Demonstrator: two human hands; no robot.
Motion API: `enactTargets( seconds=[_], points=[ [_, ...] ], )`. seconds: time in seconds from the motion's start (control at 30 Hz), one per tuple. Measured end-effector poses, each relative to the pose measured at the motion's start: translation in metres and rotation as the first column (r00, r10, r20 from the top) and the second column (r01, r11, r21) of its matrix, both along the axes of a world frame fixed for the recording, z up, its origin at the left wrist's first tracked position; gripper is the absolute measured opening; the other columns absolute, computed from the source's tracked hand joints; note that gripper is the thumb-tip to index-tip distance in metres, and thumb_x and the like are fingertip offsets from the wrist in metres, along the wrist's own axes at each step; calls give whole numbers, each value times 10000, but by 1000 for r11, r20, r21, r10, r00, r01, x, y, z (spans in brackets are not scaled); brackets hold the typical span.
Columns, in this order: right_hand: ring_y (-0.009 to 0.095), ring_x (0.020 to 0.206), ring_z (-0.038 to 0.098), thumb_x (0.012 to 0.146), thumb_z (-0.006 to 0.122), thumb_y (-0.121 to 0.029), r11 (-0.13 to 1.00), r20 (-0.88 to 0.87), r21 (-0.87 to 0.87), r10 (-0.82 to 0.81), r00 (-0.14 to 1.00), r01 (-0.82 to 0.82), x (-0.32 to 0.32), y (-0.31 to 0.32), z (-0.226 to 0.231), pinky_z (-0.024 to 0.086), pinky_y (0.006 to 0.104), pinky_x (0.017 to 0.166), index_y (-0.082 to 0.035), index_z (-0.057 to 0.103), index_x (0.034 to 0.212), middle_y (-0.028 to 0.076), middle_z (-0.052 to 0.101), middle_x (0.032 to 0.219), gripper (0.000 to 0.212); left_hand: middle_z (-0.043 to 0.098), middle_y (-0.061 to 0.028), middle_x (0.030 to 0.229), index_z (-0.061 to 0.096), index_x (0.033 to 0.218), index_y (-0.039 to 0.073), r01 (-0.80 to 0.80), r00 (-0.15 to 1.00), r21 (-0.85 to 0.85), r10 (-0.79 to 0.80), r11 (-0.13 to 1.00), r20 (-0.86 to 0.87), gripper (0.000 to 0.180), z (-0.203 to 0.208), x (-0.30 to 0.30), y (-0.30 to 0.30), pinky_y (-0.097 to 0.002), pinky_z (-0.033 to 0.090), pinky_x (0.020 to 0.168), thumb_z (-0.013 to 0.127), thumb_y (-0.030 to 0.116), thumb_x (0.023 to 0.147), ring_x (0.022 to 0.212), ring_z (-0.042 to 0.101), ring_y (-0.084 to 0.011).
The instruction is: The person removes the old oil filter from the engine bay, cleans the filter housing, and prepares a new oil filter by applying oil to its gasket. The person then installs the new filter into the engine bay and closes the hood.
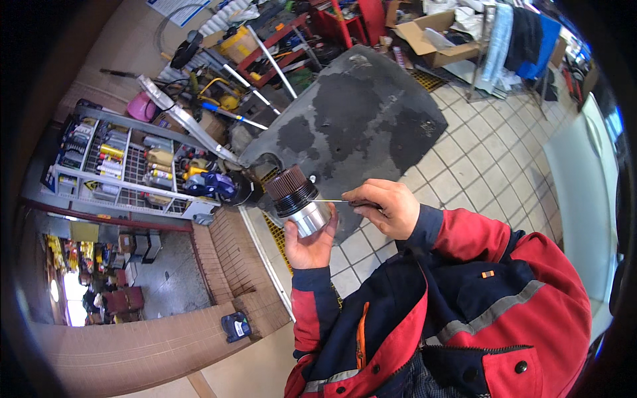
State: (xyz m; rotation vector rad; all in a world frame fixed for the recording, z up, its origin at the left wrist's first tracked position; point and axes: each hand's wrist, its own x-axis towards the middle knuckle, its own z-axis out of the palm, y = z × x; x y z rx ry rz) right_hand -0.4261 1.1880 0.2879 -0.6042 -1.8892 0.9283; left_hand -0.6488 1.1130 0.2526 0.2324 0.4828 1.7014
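Note:
My left hand (314, 247) is wrapped round a silver metal cup (308, 221) fitted on the end of an oil filter cap. The cap's black ribbed collar (296, 200) sits above the cup, and a brown pleated filter element (288, 181) sticks up from it, tilted to the left. In my right hand (387, 205) is a slim tool, its thin metal shaft (330, 200) reaching left to the black collar. Whether that tool is a screwdriver or a pick I cannot tell, because my fingers cover most of the dark handle.
A worn grey-black mat (358, 113) lies on the tiled floor (458, 159) ahead. At left stands a white rack (136, 162) of bottles and spray cans. A dark bottle (236, 327) sits on the brown ledge. Poles, an open cardboard box (434, 43) and clutter line the back.

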Motion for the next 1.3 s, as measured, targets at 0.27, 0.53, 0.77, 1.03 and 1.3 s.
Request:
enactTargets(
  seconds=[0.27, 0.53, 0.77, 1.03, 1.3],
  points=[
    [359, 857, 672, 857, 737, -56, 972, 63, 204, 104, 993, -115, -57, 151, 2, 545, 463, 710, -86, 696, 1173, 130, 653, 914, 320, 616, -164, 1382, 511, 1451, 52, -105, 969, -18, 98, 994, -228, 655, 22, -60, 104, -598, 487, 1118, 804, 288, 915, 1264, 605, -372],
    [342, 814, 670, 846, 734, -94, 949, 119, 260, 154, 981, -180, -110, 205, 43, 555, 442, 696, -113, 696, 1136, 97, 635, 907, 293, 574, -137, 1449, 444, 1519, 104, -189, 961, -141, 154, 972, -229, 683, 11, -66, 159, -559, 505, 1104, 760, 286, 941, 1313, 582, -317],
    [330, 797, 672, 818, 759, -42, 967, 211, 231, 60, 976, -109, -117, 232, 46, 555, 421, 673, -69, 723, 1115, 108, 642, 879, 301, 598, -162, 1422, 476, 1494, 91, -218, 963, 57, 224, 974, -151, 703, 17, -103, 190, -613, 458, 1146, 792, 350, 922, 1290, 584, -411],
    [330, 781, 660, 830, 759, -60, 940, 122, 340, -16, 992, -27, -148, 234, 45, 544, 423, 656, -66, 722, 1117, 109, 630, 860, 289, 614, -167, 1398, 489, 1486, 85, -154, 966, 95, 170, 984, -197, 688, 24, -140, 205, -619, 466, 1137, 796, 325, 918, 1284, 584, -434],
    [319, 765, 648, 833, 748, -53, 931, 118, 364, -72, 990, 24, -173, 228, 45, 540, 409, 642, -75, 727, 1121, 100, 626, 843, 289, 589, -207, 1418, 492, 1468, 37, -133, 971, 70, 144, 989, -191, 714, 27, -167, 206, -612, 481, 1130, 811, 338, 905, 1284, 581, -454]
  ],
)
